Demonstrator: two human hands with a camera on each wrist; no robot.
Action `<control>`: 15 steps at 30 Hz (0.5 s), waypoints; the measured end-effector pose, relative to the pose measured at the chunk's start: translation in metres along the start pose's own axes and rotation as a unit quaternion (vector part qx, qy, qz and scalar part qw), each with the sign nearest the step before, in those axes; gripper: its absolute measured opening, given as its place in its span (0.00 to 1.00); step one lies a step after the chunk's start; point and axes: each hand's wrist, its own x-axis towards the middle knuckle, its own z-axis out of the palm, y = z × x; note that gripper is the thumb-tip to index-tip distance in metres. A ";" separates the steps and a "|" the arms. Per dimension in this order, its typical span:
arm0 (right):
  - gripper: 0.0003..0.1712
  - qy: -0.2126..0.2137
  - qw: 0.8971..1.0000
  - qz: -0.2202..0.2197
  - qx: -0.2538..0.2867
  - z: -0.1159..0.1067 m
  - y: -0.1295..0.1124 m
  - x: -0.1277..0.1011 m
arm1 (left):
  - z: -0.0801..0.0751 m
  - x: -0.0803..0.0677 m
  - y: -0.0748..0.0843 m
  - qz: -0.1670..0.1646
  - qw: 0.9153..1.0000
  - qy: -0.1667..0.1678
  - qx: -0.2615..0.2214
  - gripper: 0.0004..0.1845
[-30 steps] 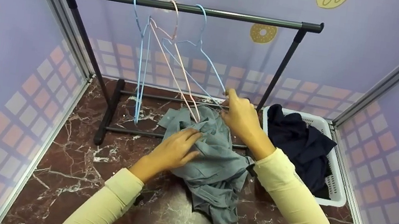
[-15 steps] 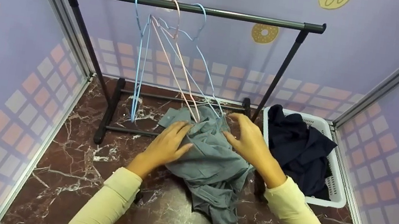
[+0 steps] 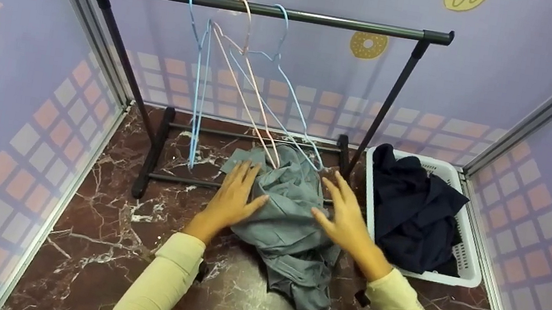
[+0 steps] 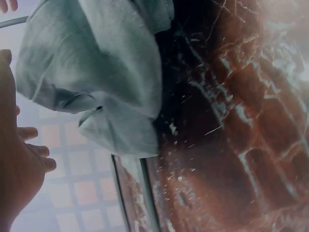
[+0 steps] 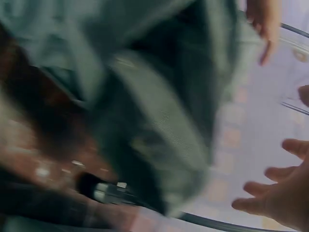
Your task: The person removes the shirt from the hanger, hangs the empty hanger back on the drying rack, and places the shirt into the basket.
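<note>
A crumpled grey-green garment [image 3: 288, 217] hangs bunched under the pink hanger [image 3: 248, 33], whose lower end runs into the cloth. My left hand [image 3: 232, 198] lies along the garment's left side, fingers spread and straight. On the opposite side my right hand [image 3: 345, 220] is held with fingers apart, close to the cloth and gripping nothing. In the left wrist view the garment [image 4: 96, 63] hangs in folds above the floor. A buttoned strip shows on the garment [image 5: 164, 111] in the right wrist view, with the right-hand fingers [image 5: 256, 203] off to one side.
A black clothes rack [image 3: 350, 24] stands at the back wall. Light-blue hangers hang from it, one on the left [image 3: 197, 83] and one on the right [image 3: 286, 25]. A white basket [image 3: 368, 201] with dark navy clothing [image 3: 414, 219] sits at the right on the marbled floor.
My right hand has let go of the right blue hanger and come down to the garment's right side. That hanger has swung back. My left hand has shifted left along the cloth.
</note>
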 end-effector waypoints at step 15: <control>0.51 -0.071 0.986 0.138 -0.067 0.072 0.030 -0.032 | 0.044 0.011 0.000 -0.020 0.997 -0.053 0.057 0.47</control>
